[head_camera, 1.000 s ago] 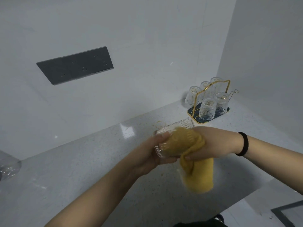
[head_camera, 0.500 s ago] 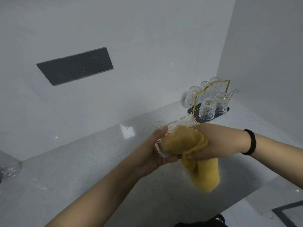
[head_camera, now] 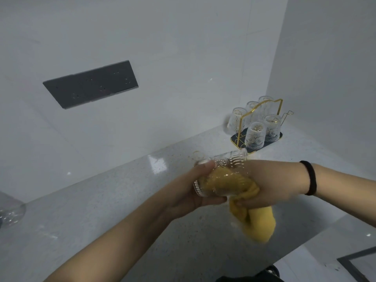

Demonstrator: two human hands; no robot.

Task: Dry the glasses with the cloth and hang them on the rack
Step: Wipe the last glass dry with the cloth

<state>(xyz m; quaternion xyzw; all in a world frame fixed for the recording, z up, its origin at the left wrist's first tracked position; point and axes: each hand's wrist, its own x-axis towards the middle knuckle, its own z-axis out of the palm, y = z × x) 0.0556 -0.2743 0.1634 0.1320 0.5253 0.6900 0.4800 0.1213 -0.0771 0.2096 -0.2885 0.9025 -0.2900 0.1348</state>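
Observation:
My left hand (head_camera: 189, 192) grips a clear patterned glass (head_camera: 221, 165) by its base, holding it on its side above the counter. My right hand (head_camera: 266, 186) holds a yellow cloth (head_camera: 256, 222); part of the cloth is stuffed inside the glass and the rest hangs down below the hand. At the far right corner of the counter stands a gold wire rack (head_camera: 270, 110) on a dark tray, with several glasses (head_camera: 254, 135) hung upside down on it. One gold peg at the rack's right side is bare.
The grey speckled counter (head_camera: 101, 210) runs along a white wall bearing a dark socket panel (head_camera: 91, 83). A clear glass object (head_camera: 10, 210) sits at the far left edge. The counter's front edge drops to the floor at the lower right.
The cloth has gone further into the glass, and the right hand has shifted a little to the right and down. The glass has tilted slightly in the left hand.

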